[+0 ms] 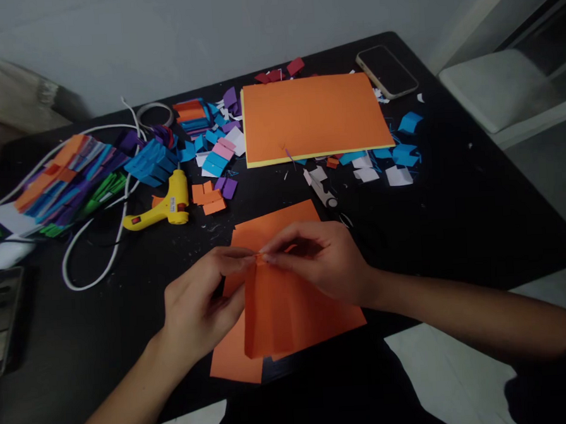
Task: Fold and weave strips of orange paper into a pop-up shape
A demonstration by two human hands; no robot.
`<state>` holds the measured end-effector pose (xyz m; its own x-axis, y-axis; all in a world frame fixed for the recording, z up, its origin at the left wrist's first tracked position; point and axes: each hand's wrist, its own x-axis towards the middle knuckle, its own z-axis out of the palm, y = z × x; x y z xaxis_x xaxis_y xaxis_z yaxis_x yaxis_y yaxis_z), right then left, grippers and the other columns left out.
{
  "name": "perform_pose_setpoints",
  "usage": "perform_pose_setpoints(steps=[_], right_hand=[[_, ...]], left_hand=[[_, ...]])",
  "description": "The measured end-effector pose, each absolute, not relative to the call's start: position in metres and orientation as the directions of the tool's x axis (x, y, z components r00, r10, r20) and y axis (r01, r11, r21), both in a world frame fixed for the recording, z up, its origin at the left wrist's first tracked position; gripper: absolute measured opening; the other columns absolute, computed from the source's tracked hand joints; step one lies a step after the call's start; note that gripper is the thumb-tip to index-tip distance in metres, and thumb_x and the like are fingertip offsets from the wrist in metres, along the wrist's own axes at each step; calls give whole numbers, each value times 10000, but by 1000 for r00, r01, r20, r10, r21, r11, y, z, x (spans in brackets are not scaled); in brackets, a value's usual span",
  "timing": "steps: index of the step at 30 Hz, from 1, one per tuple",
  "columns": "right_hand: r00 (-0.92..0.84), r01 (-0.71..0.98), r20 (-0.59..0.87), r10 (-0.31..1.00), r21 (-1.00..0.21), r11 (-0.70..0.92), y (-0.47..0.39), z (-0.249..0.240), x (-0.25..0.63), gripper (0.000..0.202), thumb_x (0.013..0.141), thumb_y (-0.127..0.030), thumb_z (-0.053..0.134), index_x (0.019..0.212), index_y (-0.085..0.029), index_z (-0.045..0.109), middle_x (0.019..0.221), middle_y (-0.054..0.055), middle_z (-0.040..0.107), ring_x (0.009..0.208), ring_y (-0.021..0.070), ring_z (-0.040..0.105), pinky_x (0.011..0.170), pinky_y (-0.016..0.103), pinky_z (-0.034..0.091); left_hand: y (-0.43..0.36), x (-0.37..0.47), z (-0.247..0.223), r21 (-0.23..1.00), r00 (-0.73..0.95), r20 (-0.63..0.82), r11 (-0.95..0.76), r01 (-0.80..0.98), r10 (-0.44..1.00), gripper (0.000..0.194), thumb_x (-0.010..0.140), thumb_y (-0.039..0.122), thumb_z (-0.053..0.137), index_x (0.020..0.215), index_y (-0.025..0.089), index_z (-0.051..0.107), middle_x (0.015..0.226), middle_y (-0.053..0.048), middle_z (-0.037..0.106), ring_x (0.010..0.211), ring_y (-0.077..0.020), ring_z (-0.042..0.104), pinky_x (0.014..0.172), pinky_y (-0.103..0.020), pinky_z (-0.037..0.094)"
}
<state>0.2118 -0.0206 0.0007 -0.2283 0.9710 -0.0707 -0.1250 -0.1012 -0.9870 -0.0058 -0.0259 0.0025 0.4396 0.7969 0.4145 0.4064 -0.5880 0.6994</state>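
Note:
Between my two hands is a folded piece of orange paper (269, 314), pinched at its far end and hanging toward me with lengthwise creases. My left hand (206, 295) grips the left side of that end with thumb and fingers. From the right, my right hand (320, 254) pinches the same end, its fingertips touching the left ones. Beneath it, another orange sheet (287, 215) lies flat on the black table. Just beyond my right hand rest scissors (324, 191), their handles partly hidden in shadow.
A yellow glue gun (176, 198) lies at the left among white cable loops (71, 255). Behind it sit bundles of folded colored paper (72, 179) and a tape roll (154, 114). A stack of orange sheets (313, 115), paper scraps (406, 155) and a phone (387, 72) occupy the back.

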Motion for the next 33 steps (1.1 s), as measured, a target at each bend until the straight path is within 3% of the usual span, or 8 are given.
perform_pose_setpoints(steps=[6, 16, 24, 33], right_hand=[[-247, -138, -104, 963, -980, -141, -19, -3, 212, 147, 819, -290, 842, 881, -178, 769, 833, 22, 771, 683, 133, 728, 613, 235, 618], [-407, -123, -144, 902, -970, -211, -13, -2, 218, 134, 795, -205, 849, 882, -156, 760, 804, 2, 746, 687, 107, 705, 649, 211, 600], [-396, -166, -170, 902, -953, -252, -14, -3, 217, 235, 750, -299, 893, 867, -156, 749, 785, 10, 743, 674, 127, 698, 644, 255, 605], [-430, -111, -178, 885, -962, -248, -11, -4, 220, 242, 740, -292, 896, 856, -158, 730, 792, 13, 740, 681, 128, 702, 648, 245, 593]], left_hand=[[-26, -6, 6, 693, 433, 402, -577, 432, 807, 218, 879, 96, 713, 1067, 200, 678, 1012, -62, 784, 907, -182, 773, 764, -251, 628], [-22, -7, 10, 660, 503, 352, -590, 465, 790, 109, 920, 188, 713, 1022, 206, 680, 924, -34, 790, 800, -150, 774, 714, -214, 633], [-20, -3, 12, 650, 550, 383, -640, 411, 742, 165, 929, 126, 679, 1068, 214, 670, 957, -44, 788, 826, -159, 767, 720, -240, 632], [-23, -6, 7, 761, 484, 284, -502, 412, 828, 155, 909, 209, 740, 1033, 217, 648, 928, -48, 772, 779, -162, 774, 694, -234, 634]])
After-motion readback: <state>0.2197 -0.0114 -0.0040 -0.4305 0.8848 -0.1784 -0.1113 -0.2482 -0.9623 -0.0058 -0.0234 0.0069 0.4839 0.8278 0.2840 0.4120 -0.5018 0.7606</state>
